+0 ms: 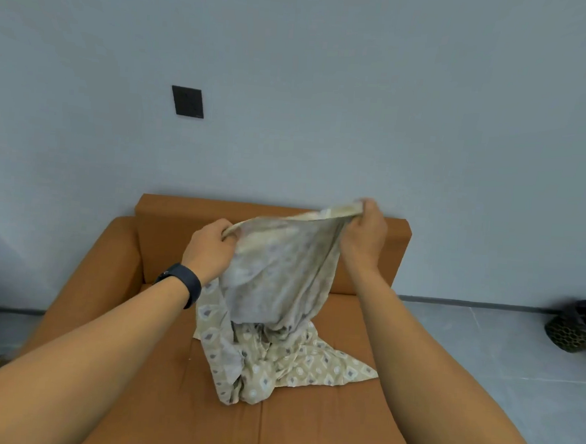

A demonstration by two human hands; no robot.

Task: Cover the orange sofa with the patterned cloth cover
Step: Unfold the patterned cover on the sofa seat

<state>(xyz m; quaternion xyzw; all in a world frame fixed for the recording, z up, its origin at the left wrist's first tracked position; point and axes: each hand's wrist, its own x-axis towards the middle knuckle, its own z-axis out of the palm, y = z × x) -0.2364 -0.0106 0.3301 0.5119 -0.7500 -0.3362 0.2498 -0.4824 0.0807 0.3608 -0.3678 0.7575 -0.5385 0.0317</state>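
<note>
The orange sofa [158, 378] fills the lower middle of the head view, its backrest against the wall. A beige patterned cloth cover [280, 289] with grey and white diamonds hangs above the seat. My left hand [211, 247], with a dark wristband, pinches the cloth's upper edge on the left. My right hand [366, 233] grips the same edge higher up on the right. The edge is stretched between both hands. The cloth's lower part lies crumpled on the seat cushion.
A pale blue-grey wall [327, 86] rises behind the sofa, with a black switch plate [187, 101] on it. Grey floor lies to the right, where a dark patterned object [573, 328] sits by the wall. A left armrest [89, 278] borders the seat.
</note>
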